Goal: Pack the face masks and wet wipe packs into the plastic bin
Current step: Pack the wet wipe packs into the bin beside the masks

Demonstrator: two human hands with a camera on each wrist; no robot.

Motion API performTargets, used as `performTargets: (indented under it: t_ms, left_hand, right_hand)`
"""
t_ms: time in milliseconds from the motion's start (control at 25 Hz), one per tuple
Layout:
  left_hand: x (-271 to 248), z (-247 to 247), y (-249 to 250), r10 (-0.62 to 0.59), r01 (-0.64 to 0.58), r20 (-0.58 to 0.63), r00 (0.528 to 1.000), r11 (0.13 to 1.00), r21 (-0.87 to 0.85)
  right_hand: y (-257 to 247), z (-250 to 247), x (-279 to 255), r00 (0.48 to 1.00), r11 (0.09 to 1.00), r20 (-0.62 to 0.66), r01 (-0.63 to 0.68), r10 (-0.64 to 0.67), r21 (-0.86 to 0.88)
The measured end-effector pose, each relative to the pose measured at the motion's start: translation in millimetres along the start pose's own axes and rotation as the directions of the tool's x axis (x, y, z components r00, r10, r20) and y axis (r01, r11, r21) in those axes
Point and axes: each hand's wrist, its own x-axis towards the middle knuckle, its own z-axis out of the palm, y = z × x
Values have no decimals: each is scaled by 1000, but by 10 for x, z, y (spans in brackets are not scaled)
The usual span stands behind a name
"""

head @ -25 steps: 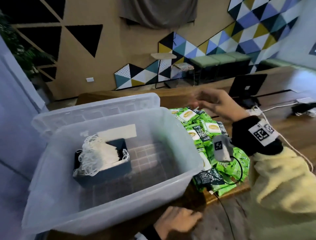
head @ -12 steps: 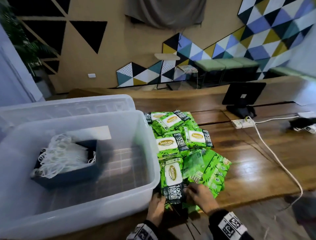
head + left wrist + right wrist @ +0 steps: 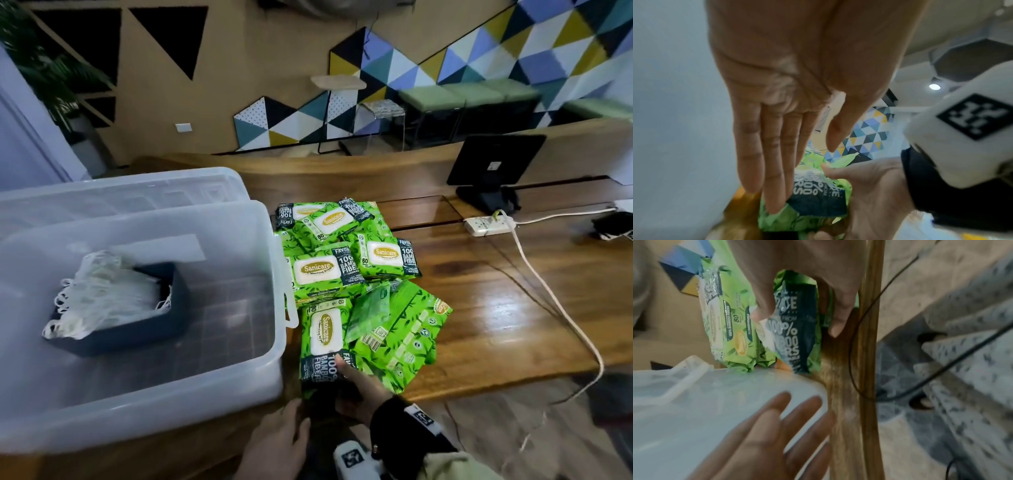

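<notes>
Nearest wet wipe pack [image 3: 325, 337]: lower centre of the head view, on the bench [image 3: 496, 308] edge, just beside the plastic bin [image 3: 267, 370]. It is pinched at its dark end by the right hand [image 3: 359, 383], thumb over, fingers [image 3: 835, 324] under. Left hand [image 3: 277, 442]: fingers straight and together, touching the same end, nothing gripped. Advised: soft pack to be supported from beneath by both hands, lifted clear of the rim. Face masks [image 3: 102, 294]: already inside, in a dark box [image 3: 137, 329], left of frame. Remaining packs [image 3: 349, 246]: piled at centre.
</notes>
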Motion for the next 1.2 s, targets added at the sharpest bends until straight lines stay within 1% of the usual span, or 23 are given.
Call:
performTargets:
  t_ms: [40,120,200,240,280,320,360,440,520,560,600,640,720,760,800,880,960,1000,1040,1080,1160,1200]
  left_hand:
    - [-30,-9,6,-18,19,10,1000,999,-51]
    - [-19,-20,27,24,-24,2,1000,996,-89]
    - [-33,-117,110,57,-58,-10,998,991,-122]
    - [-44,-207,176,87,-88,-12,996,984,-152]
    - [-50,-296,251,143,-146,-26,989,972,-182]
    - [-41,-397,317,206,-214,-61,977,953,-216]
    - [-37,-519,376,243,-260,-100,965,937,-232]
    - [41,-781,493,315,-334,-134,940,928,-164]
    - [152,-995,597,392,-402,-128,911,913,-69]
    - [225,-1093,649,417,-419,-94,904,908,-2]
    - [295,-1173,696,428,-425,-34,903,902,70]
    - [366,-1251,743,427,-428,35,903,894,132]
    - [468,-1343,816,419,-447,174,891,875,183]
    - [493,-1384,863,426,-465,219,878,867,178]
    - [514,-1432,916,431,-477,250,867,862,169]
    - [560,-1541,1029,439,-500,287,851,846,188]
    - [576,-1709,1138,442,-522,325,836,823,223]
    - [579,-1825,1167,429,-515,349,833,831,208]
    - [569,-1958,1201,424,-501,344,838,847,176]
    - [550,-2104,1215,438,-498,308,845,854,152]
    - [506,-2375,1199,446,-492,236,863,847,198]
    - [495,-2488,1147,430,-472,207,879,849,238]
  right_hand:
    - [18,62,13,1000,999,-18,-16,16,34]
    - [19,168,33,995,994,-92,-13,23,111]
    - [-7,240,7,990,982,-141,18,9,187]
    - [-15,256,1,986,978,-166,49,-15,202]
    - [-39,267,-27,977,980,-209,77,-38,181]
    - [-43,264,-35,962,983,-265,102,-60,150]
    - [-30,272,-36,948,984,-308,125,-80,129]
    - [-18,277,-113,931,974,-335,193,-145,116]
    - [11,288,-239,924,956,-314,266,-218,121]
    - [29,256,-307,921,951,-295,294,-253,101]
    - [69,181,-379,912,942,-282,329,-299,66]
    - [79,102,-445,891,919,-263,393,-371,35]
    - [7,-64,-757,838,858,-219,514,-500,6]
    - [-72,-140,-945,811,826,-185,564,-555,-7]
    - [-194,-213,-1140,767,775,-139,631,-626,-10]
    - [-495,-359,-1473,657,655,-40,753,-752,61]
    - [-811,-436,-1802,542,550,98,827,-835,119]
    - [-924,-445,-1893,494,513,156,849,-855,126]
    - [-1033,-456,-1956,441,470,199,873,-875,133]
    - [-1131,-440,-1996,395,432,234,892,-888,135]
    - [-1298,-421,-1948,340,398,337,910,-878,118]
    - [-1361,-438,-1827,331,399,398,912,-856,98]
